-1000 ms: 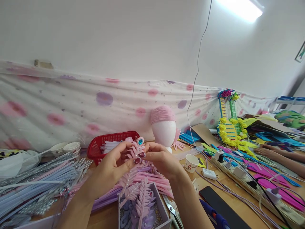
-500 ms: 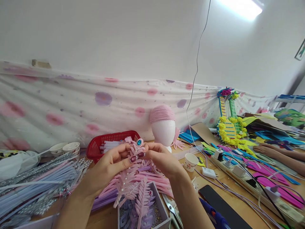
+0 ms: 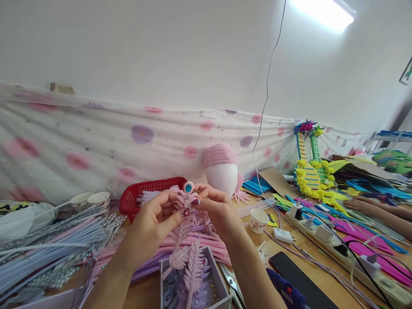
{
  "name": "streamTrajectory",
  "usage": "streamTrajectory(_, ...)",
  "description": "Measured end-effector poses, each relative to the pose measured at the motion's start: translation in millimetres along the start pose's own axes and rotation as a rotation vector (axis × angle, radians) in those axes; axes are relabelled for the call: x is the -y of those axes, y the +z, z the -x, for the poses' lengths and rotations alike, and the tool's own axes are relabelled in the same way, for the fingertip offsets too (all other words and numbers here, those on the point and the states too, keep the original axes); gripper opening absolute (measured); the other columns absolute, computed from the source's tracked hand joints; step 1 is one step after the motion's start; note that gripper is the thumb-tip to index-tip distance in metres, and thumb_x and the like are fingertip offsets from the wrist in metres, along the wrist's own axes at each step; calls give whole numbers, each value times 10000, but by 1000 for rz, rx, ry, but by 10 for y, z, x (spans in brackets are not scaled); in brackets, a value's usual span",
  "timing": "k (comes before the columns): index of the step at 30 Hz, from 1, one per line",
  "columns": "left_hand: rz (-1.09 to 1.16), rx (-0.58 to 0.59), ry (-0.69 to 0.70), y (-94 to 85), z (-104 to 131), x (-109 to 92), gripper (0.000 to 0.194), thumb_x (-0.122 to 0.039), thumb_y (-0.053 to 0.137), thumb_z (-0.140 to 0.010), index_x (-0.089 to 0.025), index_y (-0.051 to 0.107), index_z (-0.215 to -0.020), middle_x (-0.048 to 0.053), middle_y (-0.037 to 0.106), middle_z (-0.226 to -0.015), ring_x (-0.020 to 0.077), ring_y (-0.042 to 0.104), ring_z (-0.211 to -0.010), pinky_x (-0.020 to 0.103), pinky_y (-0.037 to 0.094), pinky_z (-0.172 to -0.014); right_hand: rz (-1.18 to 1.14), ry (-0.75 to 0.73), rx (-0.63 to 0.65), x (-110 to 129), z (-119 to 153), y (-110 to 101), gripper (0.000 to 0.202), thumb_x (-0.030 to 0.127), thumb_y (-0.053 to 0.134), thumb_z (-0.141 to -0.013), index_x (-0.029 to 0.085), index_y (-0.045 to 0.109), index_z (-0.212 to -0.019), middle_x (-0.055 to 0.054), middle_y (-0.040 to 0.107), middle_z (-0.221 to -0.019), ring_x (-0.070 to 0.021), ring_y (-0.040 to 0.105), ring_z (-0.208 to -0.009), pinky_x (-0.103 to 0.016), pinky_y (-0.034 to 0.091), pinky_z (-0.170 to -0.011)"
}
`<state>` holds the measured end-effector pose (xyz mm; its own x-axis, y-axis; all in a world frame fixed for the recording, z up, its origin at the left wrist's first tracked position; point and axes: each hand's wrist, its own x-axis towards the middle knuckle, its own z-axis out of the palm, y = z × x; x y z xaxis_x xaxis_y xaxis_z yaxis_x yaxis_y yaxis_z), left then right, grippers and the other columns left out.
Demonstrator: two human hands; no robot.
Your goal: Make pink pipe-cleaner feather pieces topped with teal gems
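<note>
Between both hands I hold a pink leaf-shaped ornament [image 3: 186, 200] with pearl-like beads and an oval blue gem at its top. My left hand [image 3: 157, 219] pinches it from the left, thumb across its front. My right hand [image 3: 216, 209] grips its right side near the gem, thumb and fingers closed on it. Below the hands sits a box [image 3: 222, 286] with pink and lilac leaf pieces and small beads. A pink leafy strip [image 3: 193, 274] lies over the box.
Behind are a red basket [image 3: 128, 198] and a white foam head [image 3: 222, 176] wound with pink yarn. To the right are a paper cup [image 3: 258, 221], scissors [image 3: 232, 283], a phone [image 3: 299, 279], a glue gun [image 3: 286, 289] and a power strip [image 3: 341, 253]. Another person's hands [image 3: 363, 206] rest at far right.
The ornament has turned slightly, its gem now more upright and facing me. My right fingers have shifted up beside the gem. The lower leaves hang differently. The view has shifted slightly.
</note>
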<state>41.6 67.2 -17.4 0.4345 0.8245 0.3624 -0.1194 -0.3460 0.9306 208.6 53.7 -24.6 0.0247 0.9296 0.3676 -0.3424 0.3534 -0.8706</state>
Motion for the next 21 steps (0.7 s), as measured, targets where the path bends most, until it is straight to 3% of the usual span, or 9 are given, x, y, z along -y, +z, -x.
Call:
streamTrajectory(5,-168,-2,20,-52,3,17,139,-268,632,-829,-194,637,-946,44,729,-1033,177,680,-918,244,520,-815,3,6,-39,-14,-19,18,71,144,736,-584,191,711,-537,-47,620,-995,-222,556,-951,-326,414,-799)
streamTrajectory(10,-119,12,32,-50,-22,16,159,-266,650,-812,-188,629,-948,57,735,-1029,192,688,-943,252,533,-814,35,-13,-86,-33,-9,48,66,178,770,-599,197,720,-560,-36,587,-1057,-210,556,-955,-310,409,-788)
streamTrajectory(14,-42,-83,23,55,-42,47,196,-267,674,-796,-183,624,-966,56,741,-993,188,698,-909,246,541,-781,5,-66,-194,-88,-14,106,70,191,765,-598,203,715,-550,-36,582,-1113,-204,558,-939,-299,413,-763)
streamTrajectory(21,113,-184,33,254,-42,110,244,-295,703,-782,-171,618,-975,52,738,-951,164,693,-884,234,544,-792,-39,-189,-371,-136,13,243,74,216,761,-600,208,706,-551,-40,589,-1112,-246,522,-1119,-337,371,-922)
